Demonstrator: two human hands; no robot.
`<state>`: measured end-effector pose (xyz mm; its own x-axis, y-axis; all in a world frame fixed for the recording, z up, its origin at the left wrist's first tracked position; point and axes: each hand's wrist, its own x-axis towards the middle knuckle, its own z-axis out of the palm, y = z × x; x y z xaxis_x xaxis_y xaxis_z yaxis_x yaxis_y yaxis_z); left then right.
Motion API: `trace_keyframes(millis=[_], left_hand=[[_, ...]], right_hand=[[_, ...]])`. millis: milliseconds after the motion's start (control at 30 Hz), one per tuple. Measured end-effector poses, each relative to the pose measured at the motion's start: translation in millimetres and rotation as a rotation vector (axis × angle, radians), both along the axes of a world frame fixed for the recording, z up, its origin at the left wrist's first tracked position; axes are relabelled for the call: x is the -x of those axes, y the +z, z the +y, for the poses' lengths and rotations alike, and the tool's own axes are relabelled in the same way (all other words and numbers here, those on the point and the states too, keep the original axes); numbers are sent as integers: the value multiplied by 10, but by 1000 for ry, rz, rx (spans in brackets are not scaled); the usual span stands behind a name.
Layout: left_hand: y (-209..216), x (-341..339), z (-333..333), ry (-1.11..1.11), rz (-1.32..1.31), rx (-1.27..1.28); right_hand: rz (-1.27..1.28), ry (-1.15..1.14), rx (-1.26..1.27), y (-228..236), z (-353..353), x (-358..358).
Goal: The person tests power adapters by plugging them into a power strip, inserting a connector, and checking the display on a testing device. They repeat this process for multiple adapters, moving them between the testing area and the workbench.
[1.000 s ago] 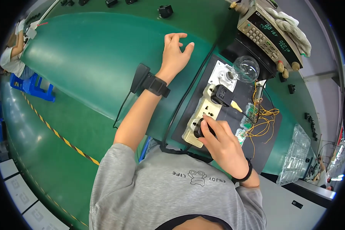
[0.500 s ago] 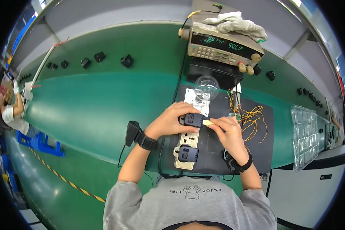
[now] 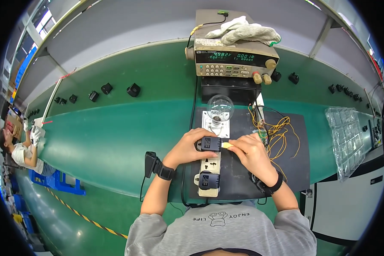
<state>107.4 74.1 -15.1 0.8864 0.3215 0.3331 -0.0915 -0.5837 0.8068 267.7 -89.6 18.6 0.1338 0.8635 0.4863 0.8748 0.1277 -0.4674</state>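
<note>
A black power adapter [image 3: 210, 144] sits at the far end of a white power strip [image 3: 210, 164]. My left hand [image 3: 184, 150] is closed round that adapter, thumb on its near side and fingers over the far side. Between the fingertips of my right hand [image 3: 254, 154] is a small pale-yellow plug [image 3: 227, 145], pressed to the adapter's right end; how deep it goes in is hidden. A second black adapter [image 3: 209, 181] is on the strip's near end. Beyond the strip, a clear glass bulb [image 3: 220, 107] stands on a white socket plate [image 3: 208, 124].
A bench meter [image 3: 230, 62] with lit display stands on a black box [image 3: 228, 89], white gloves [image 3: 247, 33] on top. Yellow wires [image 3: 281, 133] and a green circuit board [image 3: 262, 135] lie right on a dark mat [image 3: 243, 183]. Plastic trays [image 3: 346, 141] lie farther right; a co-worker [image 3: 25, 151] sits far left.
The meter's display reading has changed. My view has shifted a little, and both hands keep the same hold on the adapter and the yellow plug.
</note>
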Motion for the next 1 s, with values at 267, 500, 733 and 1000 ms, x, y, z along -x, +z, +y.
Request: trace_keyframes(millis=[267, 500, 733, 1000], left_hand=[[7, -23, 67, -51, -1, 77], [-16, -28, 62, -47, 4, 92], [-28, -36, 58, -45, -2, 81], [-6, -33, 66, -52, 2, 81]], right_hand=[[119, -113, 114, 93, -203, -200], [107, -118, 103, 21, -130, -124], [113, -79, 111, -7, -87, -56], [112, -96, 106, 15, -85, -38]])
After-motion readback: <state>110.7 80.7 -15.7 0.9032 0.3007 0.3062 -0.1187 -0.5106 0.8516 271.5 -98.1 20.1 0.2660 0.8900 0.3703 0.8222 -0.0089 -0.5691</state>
